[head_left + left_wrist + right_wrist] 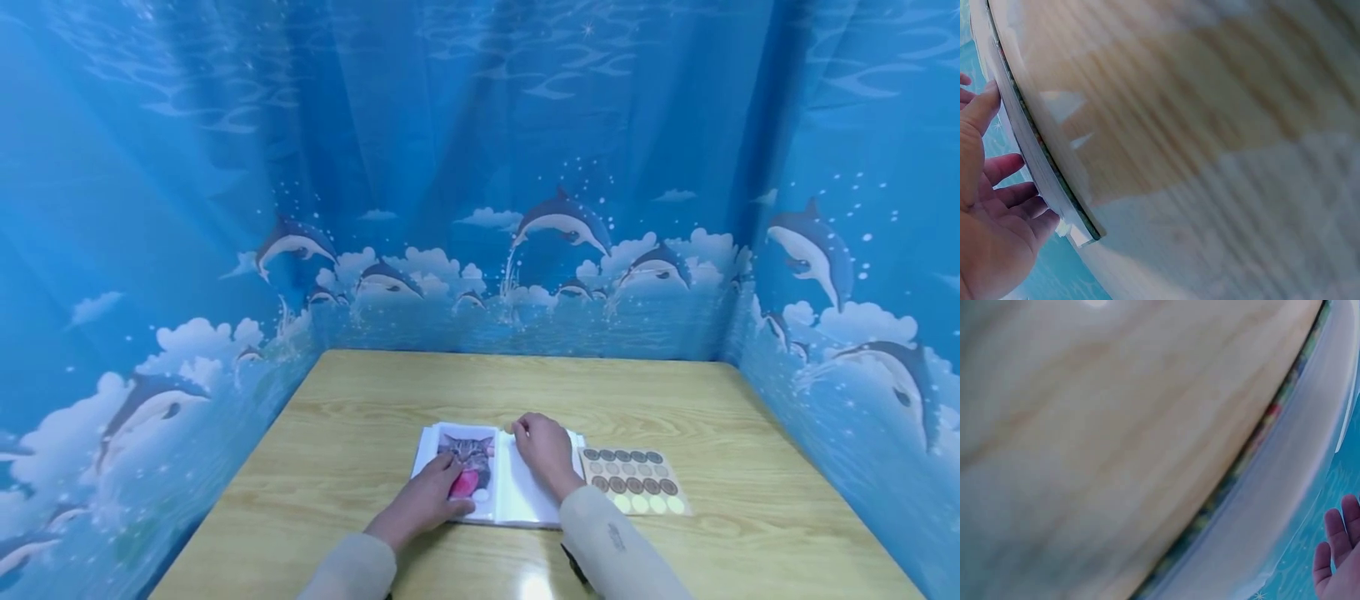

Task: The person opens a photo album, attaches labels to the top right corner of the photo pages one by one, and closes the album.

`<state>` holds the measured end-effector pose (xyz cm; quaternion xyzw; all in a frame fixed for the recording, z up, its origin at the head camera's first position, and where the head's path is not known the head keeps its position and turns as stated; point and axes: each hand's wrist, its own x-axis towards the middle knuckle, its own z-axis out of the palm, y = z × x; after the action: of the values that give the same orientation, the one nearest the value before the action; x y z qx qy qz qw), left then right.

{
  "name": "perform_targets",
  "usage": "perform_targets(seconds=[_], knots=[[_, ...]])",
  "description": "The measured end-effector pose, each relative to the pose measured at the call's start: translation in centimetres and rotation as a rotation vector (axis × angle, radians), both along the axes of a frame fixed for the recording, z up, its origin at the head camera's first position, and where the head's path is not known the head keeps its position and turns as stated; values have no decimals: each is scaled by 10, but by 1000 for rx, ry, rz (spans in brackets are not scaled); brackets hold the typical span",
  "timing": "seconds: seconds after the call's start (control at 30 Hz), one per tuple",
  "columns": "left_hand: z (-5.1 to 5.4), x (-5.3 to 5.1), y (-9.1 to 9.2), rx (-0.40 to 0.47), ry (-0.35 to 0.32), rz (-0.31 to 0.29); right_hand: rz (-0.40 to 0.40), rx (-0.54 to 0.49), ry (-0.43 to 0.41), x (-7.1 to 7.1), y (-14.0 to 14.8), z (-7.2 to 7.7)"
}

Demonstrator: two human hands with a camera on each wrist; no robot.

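An album [525,500] lies open on the table, its pages white. The left page carries a picture of a grey tabby cat [480,454] with a pink patch below it. My left hand [426,500] rests on that page, partly covering the picture; in the left wrist view its fingers lie loosely along the album's edge. Over the upper right page, my right hand [546,450] has its thumb and forefinger together near the spine, pinching what looks like a small tan round sticker [509,427]. Beside the album lies a sheet of round stickers [633,477], dark and pale rows alternating.
The wood-grain table [360,400] extends around the album. A blue curtain [420,167] printed with dolphins and clouds stands behind it and along both sides. My right sleeve [615,542] covers the sheet's near left corner.
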<state>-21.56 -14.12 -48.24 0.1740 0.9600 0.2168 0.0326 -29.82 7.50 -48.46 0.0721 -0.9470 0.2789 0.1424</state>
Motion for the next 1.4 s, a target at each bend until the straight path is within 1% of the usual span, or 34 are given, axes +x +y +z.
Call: perform_targets(seconds=[0.1, 0.33, 0.6, 0.77, 0.9, 1.0, 1.27, 1.4], knots=[[-1, -1, 0, 1, 5, -4, 4, 13, 11, -4, -5, -1], [-2, -3, -1, -10, 5, -8, 19, 80, 14, -11, -17, -10], [0, -4, 0, -19, 1, -6, 13, 91, -19, -15, -22, -8], [-1, -4, 1, -32, -5, -5, 16, 126, 2, -16, -23, -8], [-1, -4, 1, -34, -11, -5, 14, 141, -1, -17, -24, -6], [0, -4, 1, -29, -4, -7, 22, 153, 3, -16, -26, -5], [-2, -3, 1, -29, 7, -16, 40, 266, 49, -18, -33, -10], [-3, -4, 0, -35, 23, -16, 73, 288, 54, -17, -35, -10]])
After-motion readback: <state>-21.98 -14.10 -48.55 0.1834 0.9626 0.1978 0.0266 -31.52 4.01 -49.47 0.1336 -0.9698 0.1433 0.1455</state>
